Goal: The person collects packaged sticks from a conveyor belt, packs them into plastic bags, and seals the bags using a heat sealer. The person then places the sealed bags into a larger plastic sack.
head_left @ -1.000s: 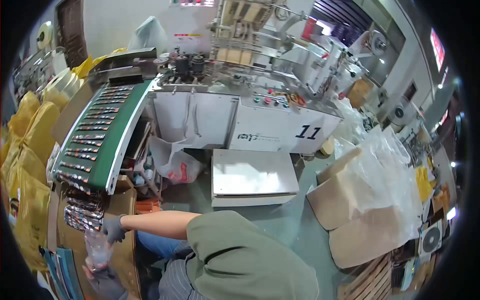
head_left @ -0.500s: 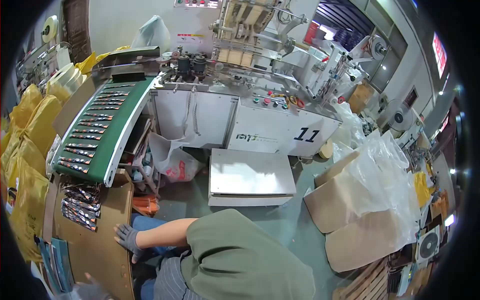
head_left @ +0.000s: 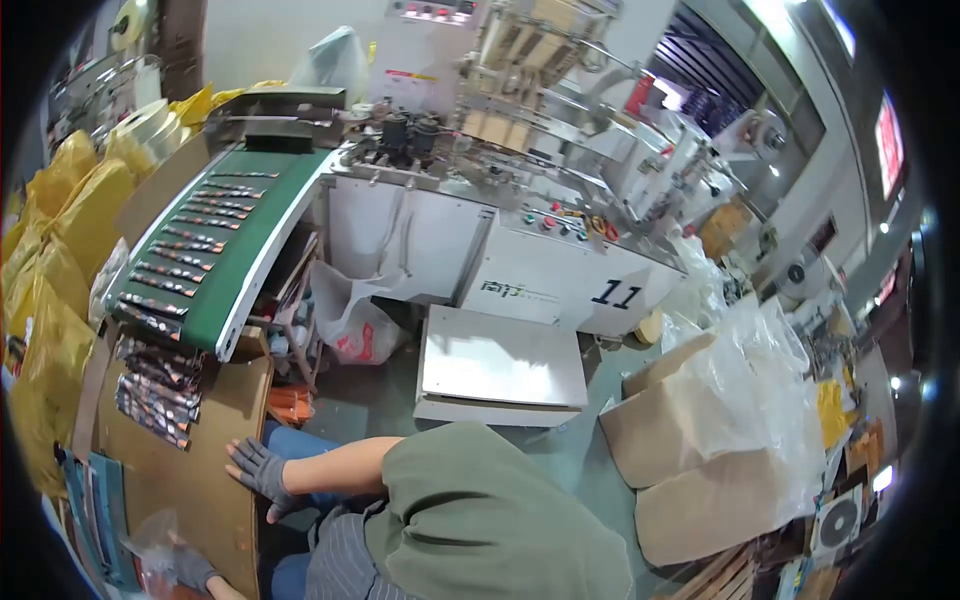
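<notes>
My right hand (head_left: 262,472), in a grey glove with bare fingertips, rests palm down on the brown board (head_left: 215,480) near its right edge. Its fingers are spread and it holds nothing. At the bottom left, my left hand (head_left: 192,568), gloved likewise, has its fingers closed on a crumpled clear plastic bag (head_left: 156,548); the fingers are partly hidden by it. A pile of slim dark patterned packets (head_left: 160,400) lies on the board beyond my right hand. More packets lie in a row across the green conveyor belt (head_left: 215,290), which ends above the pile.
Blue plastic pieces (head_left: 108,510) stand along the board's left side, with yellow bags (head_left: 60,330) behind. A machine marked 11 (head_left: 560,275) stands ahead, a white box-like step (head_left: 500,365) before it. Cartons with clear plastic (head_left: 700,430) are at right.
The clear plastic bag has come into view at my left hand, which has moved up slightly over the board. My right hand stays on the board. The camera view has tilted a little.
</notes>
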`<state>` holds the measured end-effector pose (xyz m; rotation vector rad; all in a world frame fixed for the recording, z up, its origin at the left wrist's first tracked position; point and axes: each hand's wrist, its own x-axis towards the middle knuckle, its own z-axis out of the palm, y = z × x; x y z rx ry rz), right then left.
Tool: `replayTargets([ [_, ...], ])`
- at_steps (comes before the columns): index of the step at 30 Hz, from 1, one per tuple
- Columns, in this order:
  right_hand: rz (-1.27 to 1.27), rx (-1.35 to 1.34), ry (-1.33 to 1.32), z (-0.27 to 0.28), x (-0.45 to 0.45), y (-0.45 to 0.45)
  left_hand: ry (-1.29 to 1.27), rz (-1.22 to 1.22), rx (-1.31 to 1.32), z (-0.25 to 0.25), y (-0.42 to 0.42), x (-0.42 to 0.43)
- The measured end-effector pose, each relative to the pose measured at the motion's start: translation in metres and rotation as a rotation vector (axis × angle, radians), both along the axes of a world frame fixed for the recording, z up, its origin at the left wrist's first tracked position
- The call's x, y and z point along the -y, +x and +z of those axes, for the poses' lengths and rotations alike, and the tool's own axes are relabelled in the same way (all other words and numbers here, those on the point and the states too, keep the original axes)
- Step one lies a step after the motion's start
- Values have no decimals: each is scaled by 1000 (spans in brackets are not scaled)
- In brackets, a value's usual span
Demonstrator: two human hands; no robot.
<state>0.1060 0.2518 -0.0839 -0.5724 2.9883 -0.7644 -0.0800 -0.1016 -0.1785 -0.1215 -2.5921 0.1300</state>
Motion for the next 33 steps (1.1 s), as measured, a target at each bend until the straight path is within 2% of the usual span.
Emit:
replayTargets([
  [2,-25,-36,-37,1,1,4,-8,43,3,-14,29,28],
  [3,-16,-56,-70,0,2,4,183,127,282,4,41,14],
  [4,-60,-59,-27,8,4,7,0,385,383,70,75,-32],
  [6,-150,21,54,57,8,3,-147,367,502,68,81,-32],
  [7,-196,-14,106,78,12,-5,-44,402,315,52,80,-27],
  [8,-168,240,123,103,8,-16,64,411,120,36,79,-24],
  [10,-149,216,-172,105,-2,-39,195,358,131,63,89,-40],
  [11,-123,66,-307,100,-7,-56,189,409,142,75,92,-46],
  [12,-132,-129,-352,123,-15,-65,298,353,153,93,96,-52],
  [13,-87,-390,-342,127,-29,-89,403,294,169,102,100,-55],
  [14,-73,-526,-332,138,-45,-113,399,318,172,104,102,-55],
  [17,-142,-722,-181,151,-108,-190,437,290,158,102,99,-56],
  [18,-248,-651,-176,160,-129,-208,451,279,126,100,100,-56],
  [19,-316,-697,-66,160,-158,-234,465,270,94,99,99,-56],
  [20,-434,-686,-63,149,-193,-266,469,295,95,100,99,-56],
  [21,-652,-550,-72,164,-214,-282,539,270,118,101,101,-57],
  [22,-699,-541,-154,159,-256,-308,610,247,140,101,104,-58],
  [23,-832,-241,-170,194,-264,-307,669,242,131,99,107,-54],
  [24,-994,-282,-100,166,-318,-338,725,257,95,96,107,-54],
  [25,-1064,-206,6,147,-358,-360,785,290,22,93,105,-53],
  [27,-881,-103,204,119,-401,-387,876,406,-175,90,91,-44],
  [28,-714,-122,186,112,-399,-397,910,461,-249,89,77,-41],
  [30,-382,-108,-183,171,-267,-349,970,451,-275,87,46,-57],
  [31,-325,3,-115,170,-233,-347,1008,399,-230,85,28,-76],
  [32,-153,-159,-2,164,-199,-343,1040,327,-161,83,10,-102],
  [33,-199,-83,111,175,-153,-325,1070,265,-65,82,-11,-129],
])
